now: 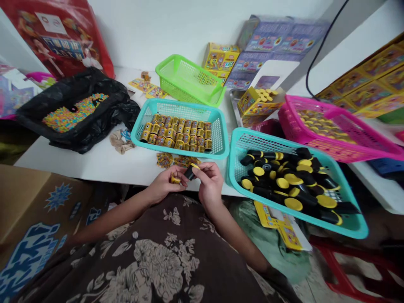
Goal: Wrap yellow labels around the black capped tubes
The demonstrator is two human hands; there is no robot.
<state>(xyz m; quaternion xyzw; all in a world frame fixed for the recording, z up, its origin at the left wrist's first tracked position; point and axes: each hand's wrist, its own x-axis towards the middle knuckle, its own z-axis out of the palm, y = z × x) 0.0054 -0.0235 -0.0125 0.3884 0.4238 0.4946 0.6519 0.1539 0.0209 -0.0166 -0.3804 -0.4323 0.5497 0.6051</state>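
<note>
At the table's front edge, my right hand (211, 185) pinches a small black container with a yellow lid (190, 172), tilted toward the left. Close against it, my left hand (166, 183) is closed on a small yellow printed label (175, 179); its exact shape is partly hidden by the fingers. Just beyond both hands lie printed labels (164, 160) in loose piles. Behind these, a turquoise basket (222, 139) holds rows of small containers wrapped in gold printed labels (179, 130). To the right, another turquoise basket (235, 168) carries many unlabelled black containers with yellow lids (293, 179).
On the left stands a black plastic bag (71, 141) of colourful candy pellets (74, 115). A green basket (189, 90) and purple boxes (268, 35) are at the back. A pink basket (315, 149) sits at right, a cardboard box (34, 210) at lower left, a red stool (334, 273) at lower right.
</note>
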